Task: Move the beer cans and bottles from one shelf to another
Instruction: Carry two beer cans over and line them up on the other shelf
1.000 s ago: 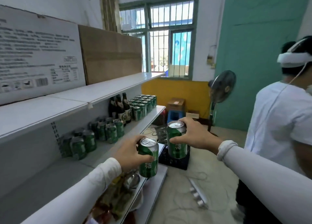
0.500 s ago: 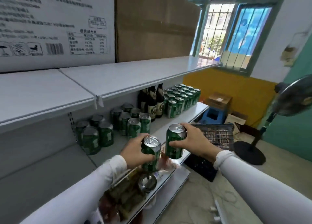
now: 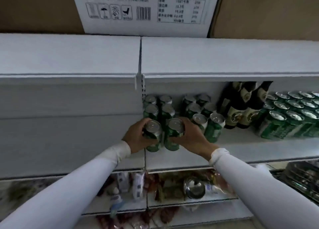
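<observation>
While both arms reach into the middle shelf (image 3: 241, 147), each hand is wrapped round a green beer can. The left hand (image 3: 138, 139) grips the left can (image 3: 153, 135), fingers curled round its far side; the right hand (image 3: 189, 137) grips the right can (image 3: 174, 133) the same way. These two cans stand upright, touching side by side, at the front of a short double row of cans (image 3: 158, 106) that runs back to the shelf wall. Whether their bases rest on the shelf I cannot tell. Just to the right sits another cluster of cans (image 3: 202, 111), then dark bottles (image 3: 241, 104), then a shrink-wrapped pack (image 3: 293, 114) of cans. Cardboard boxes (image 3: 145, 9) sit on the top shelf. On the lower shelf lie packets and a metal bowl (image 3: 194, 187).
</observation>
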A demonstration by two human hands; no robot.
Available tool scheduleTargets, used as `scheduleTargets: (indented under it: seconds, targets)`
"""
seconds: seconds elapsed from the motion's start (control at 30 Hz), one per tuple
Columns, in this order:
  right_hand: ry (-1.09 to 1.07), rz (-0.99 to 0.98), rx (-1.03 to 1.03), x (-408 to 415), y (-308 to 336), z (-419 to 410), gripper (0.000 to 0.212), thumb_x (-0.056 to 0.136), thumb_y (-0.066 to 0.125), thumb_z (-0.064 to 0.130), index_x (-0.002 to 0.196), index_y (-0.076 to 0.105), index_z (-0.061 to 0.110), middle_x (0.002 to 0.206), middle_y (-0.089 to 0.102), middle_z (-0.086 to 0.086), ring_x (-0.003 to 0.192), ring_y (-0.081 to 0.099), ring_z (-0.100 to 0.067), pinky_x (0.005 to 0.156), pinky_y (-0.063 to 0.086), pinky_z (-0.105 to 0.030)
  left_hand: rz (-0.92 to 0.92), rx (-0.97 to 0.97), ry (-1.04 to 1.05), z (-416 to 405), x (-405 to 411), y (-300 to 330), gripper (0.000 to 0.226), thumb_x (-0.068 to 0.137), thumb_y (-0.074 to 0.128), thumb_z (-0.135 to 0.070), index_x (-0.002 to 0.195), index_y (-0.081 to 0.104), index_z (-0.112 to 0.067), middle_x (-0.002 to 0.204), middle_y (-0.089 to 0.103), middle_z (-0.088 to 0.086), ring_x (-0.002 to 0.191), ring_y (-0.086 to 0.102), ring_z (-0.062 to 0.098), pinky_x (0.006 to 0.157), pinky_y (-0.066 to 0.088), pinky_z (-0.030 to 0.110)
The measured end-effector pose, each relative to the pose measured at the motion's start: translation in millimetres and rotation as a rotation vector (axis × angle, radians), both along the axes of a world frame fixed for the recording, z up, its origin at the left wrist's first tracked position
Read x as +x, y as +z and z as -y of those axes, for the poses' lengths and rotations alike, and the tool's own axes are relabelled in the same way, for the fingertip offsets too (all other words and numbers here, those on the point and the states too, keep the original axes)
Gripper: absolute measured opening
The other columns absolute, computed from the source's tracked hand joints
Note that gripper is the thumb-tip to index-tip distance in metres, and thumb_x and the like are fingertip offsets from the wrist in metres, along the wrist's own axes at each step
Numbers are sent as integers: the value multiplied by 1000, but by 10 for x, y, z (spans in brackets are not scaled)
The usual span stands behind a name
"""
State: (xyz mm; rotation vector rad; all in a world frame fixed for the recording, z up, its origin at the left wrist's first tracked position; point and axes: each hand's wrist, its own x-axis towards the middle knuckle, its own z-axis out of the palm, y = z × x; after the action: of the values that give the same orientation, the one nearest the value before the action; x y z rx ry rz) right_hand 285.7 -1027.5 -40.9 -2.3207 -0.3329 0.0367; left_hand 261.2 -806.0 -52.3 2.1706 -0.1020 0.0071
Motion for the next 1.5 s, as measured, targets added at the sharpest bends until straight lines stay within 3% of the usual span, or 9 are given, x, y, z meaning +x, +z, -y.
scheduleTargets:
  seconds: [0.17,0.3,0.5,0.67,1.0,1.23,1.4,1.5]
  targets:
    - [56,-11,10,229,-129,3,73,70,87,35,130,49,17,102,58,8,95,58,-15,80,43,-25,25,40,162,135,16,-40,78,49,71,-52,119,55,-21,115,58,2,103,58,20,87,50,30]
    - [58,-34,48,293,-198,-24,78,68,87,36,133,45,20,107,57,9,99,57,-15,89,49,-31,34,74,207,170,56,-138,73,57,75,-46,123,53,-25,116,57,2,103,60,20,89,54,39]
    - [6,-65,81,307,-270,-69,77,71,85,36,134,45,18,109,59,6,98,57,-17,83,46,-29,57,139,269,200,95,-175,71,57,75,-51,119,50,-28,115,55,0,100,60,22,86,53,41]
    - [-31,-70,68,280,-280,-114,80,71,85,36,137,43,17,113,62,1,101,59,-21,86,47,-32,81,172,243,201,109,-149,72,68,80,-37,128,45,-19,122,50,5,107,56,27,93,48,40]
    - [-65,-75,90,205,-274,-169,80,75,84,30,140,40,16,110,54,6,100,52,-14,84,40,-25,133,193,203,136,172,-213,76,71,80,-37,133,42,-16,127,48,7,110,54,29,92,44,32]
    - [-68,-89,40,218,-242,-175,81,75,84,29,141,39,13,110,53,6,99,50,-13,82,37,-23,132,187,194,133,171,-226,80,71,80,-37,136,39,-14,129,47,9,113,52,29,96,45,37]
    - [-25,-102,-36,168,-102,-146,84,73,85,35,140,39,15,123,59,-3,104,54,-18,85,39,-26,52,192,179,182,62,-37,104,68,83,-34,147,18,-15,142,37,13,124,47,31,103,41,39]
    - [-26,-57,-68,17,30,-91,85,72,84,37,142,39,18,129,58,-1,114,56,-23,90,42,-28,59,209,214,221,-172,122,95,73,79,-31,145,18,-17,142,35,12,123,47,31,100,41,36]
